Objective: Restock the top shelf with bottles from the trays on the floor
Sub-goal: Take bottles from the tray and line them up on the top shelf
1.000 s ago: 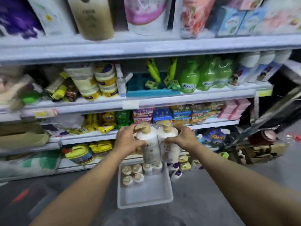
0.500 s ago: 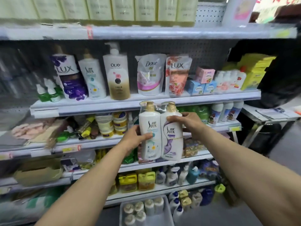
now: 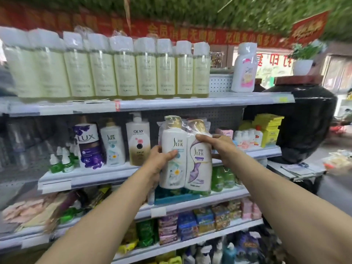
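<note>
I hold a twin pack of white SLEK pump bottles, wrapped together in clear plastic, upright in front of the second shelf. My left hand grips its left side, thumb across the front. My right hand clasps the right bottle near its shoulder. The top shelf runs above the pack; a row of several pale yellow bottles fills its left and middle part. A single white and pink bottle stands near its right end, with a gap between it and the row. The floor trays are out of view.
The second shelf carries LUX, SLEK and OLAY bottles left of the pack and small boxes on the right. Lower shelves hold green bottles, soap packs and cloths. A large dark jar stands to the right of the shelving.
Both hands have lifted the twin pack from just above the floor tray up to second-shelf height. My view has tilted upward, bringing the top shelf into sight and losing the tray.
</note>
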Tool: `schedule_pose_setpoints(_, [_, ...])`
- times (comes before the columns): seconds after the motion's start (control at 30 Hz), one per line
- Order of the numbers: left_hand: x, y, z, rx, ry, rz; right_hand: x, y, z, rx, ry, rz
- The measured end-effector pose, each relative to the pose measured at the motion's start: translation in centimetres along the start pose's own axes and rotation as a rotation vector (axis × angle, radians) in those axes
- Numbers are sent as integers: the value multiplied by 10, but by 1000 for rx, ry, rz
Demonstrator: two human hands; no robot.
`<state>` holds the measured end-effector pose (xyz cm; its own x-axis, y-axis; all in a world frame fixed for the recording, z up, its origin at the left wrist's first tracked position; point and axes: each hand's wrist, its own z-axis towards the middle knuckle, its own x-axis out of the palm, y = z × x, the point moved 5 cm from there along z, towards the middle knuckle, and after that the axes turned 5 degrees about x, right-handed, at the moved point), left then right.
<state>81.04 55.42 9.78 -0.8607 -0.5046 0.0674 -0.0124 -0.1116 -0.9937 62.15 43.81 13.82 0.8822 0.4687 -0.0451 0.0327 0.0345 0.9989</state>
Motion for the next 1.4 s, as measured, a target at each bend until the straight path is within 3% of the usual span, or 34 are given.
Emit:
schedule_pose_setpoints(0.33, [21, -66, 29, 94, -8, -150, -10, 45, 6, -156, 58, -4])
schedule_pose_setpoints(0.67, [55, -109, 48, 131, 29, -271, -45, 63, 9, -73, 121, -137])
schedule_pose_setpoints(0.87, [88, -145, 65, 222, 24, -222, -75, 96, 29, -108, 91, -3])
schedule_pose_setpoints(1.1, [138, -201, 90, 368, -24, 24, -127, 148, 64, -207, 47, 43])
schedule_pose_setpoints(1.4, [199, -234, 135, 450, -173, 27, -189, 186, 119, -265, 52, 41])
